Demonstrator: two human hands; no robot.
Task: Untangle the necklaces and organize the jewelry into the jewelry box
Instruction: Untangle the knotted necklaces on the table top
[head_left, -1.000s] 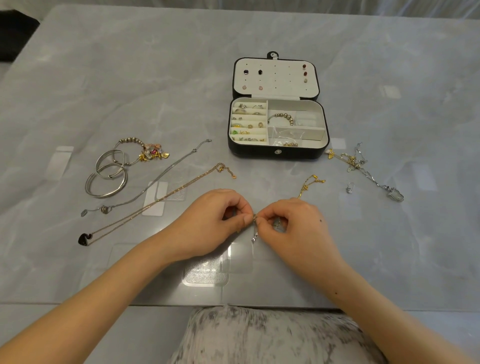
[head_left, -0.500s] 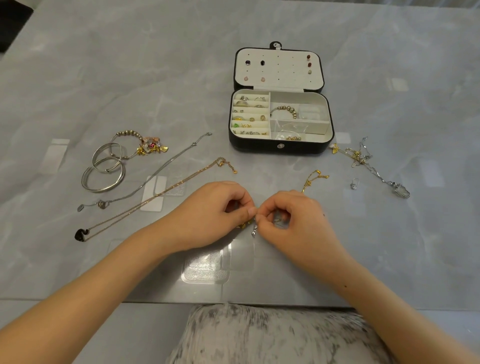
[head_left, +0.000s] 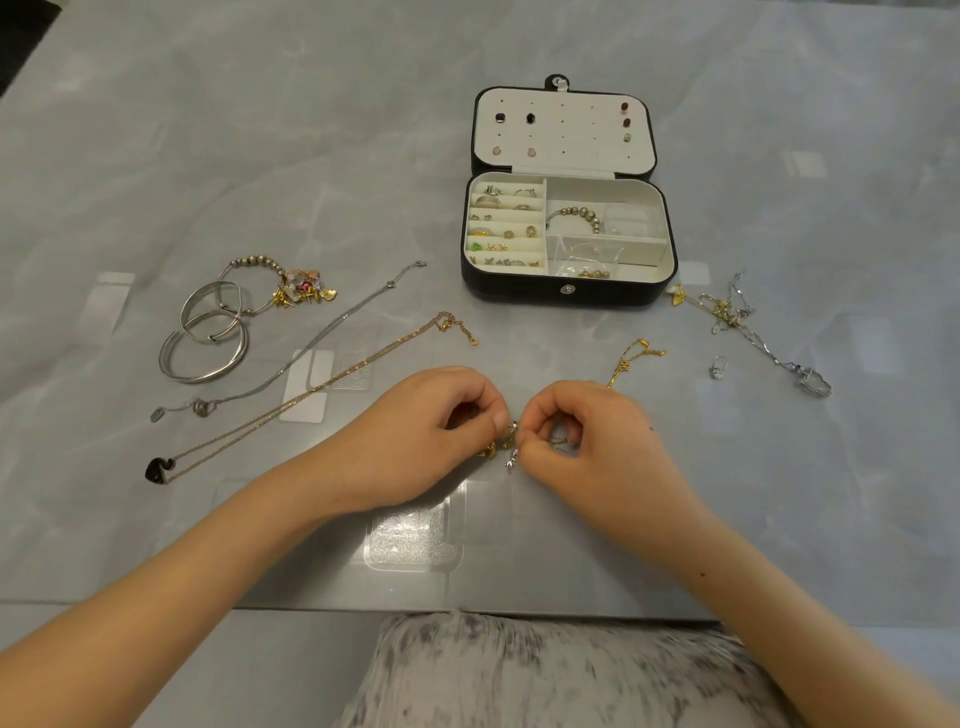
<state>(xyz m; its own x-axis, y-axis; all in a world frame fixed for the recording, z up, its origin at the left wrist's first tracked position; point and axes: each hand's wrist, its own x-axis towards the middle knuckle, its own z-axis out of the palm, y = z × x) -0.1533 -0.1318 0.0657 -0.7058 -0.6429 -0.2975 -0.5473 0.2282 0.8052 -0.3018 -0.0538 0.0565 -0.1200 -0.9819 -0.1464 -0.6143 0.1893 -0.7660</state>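
My left hand (head_left: 431, 431) and my right hand (head_left: 587, 441) meet at the table's front middle, both pinching a small tangle of gold and silver chain (head_left: 509, 439). The gold chain's far end (head_left: 636, 358) trails out beyond my right hand. The black jewelry box (head_left: 569, 296) lies open farther back, with rings, studs and a beaded bracelet in its white compartments. A gold necklace with a black pendant (head_left: 311, 389) and a silver necklace (head_left: 322, 343) lie stretched out to the left. Another tangle of gold and silver chains (head_left: 737, 317) sits right of the box.
Silver bangles (head_left: 208, 338) and a beaded charm bracelet (head_left: 291, 286) lie at the far left. A small silver piece (head_left: 718, 368) rests alone on the right. Clear plastic bags (head_left: 410, 540) lie flat near the table's front edge.
Both hands stay pinched on the tangle with only small finger shifts. The view has tilted a little, so the box sits higher in the frame.
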